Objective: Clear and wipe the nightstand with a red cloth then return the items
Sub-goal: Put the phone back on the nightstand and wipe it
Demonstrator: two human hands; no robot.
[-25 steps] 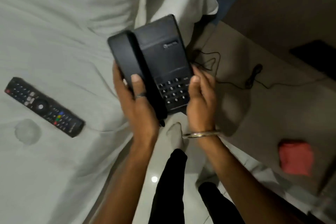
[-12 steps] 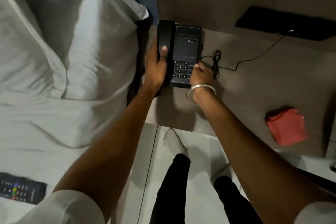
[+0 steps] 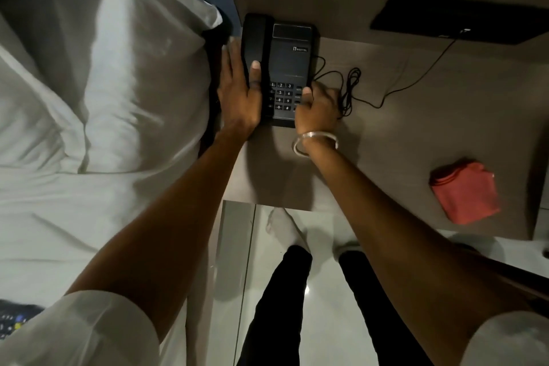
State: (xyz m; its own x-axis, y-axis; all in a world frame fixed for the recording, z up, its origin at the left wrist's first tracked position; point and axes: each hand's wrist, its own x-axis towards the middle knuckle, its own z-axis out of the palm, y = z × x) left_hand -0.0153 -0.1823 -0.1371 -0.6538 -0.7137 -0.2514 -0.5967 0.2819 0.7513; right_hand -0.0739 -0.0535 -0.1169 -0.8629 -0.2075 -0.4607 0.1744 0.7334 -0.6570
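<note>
A black desk telephone (image 3: 289, 62) rests on the brown nightstand (image 3: 416, 116) at its back left corner, against the wall. My left hand (image 3: 237, 95) grips its left side, thumb lying on the handset. My right hand (image 3: 316, 108) holds its front right corner beside the keypad. The phone's black cord (image 3: 350, 89) lies coiled to the right and runs off toward the wall. A folded red cloth (image 3: 465, 192) lies on the nightstand near its front right edge, apart from both hands.
A bed with white sheets and a pillow (image 3: 118, 74) fills the left side. A remote control (image 3: 15, 318) lies on the bed at the bottom left. A black panel (image 3: 457, 19) is on the wall behind. My legs stand on a shiny floor (image 3: 237, 276).
Both hands carried the telephone from above the bed over to the nightstand and set it down at the back left corner. The view swung right, leaving the remote at the frame's edge.
</note>
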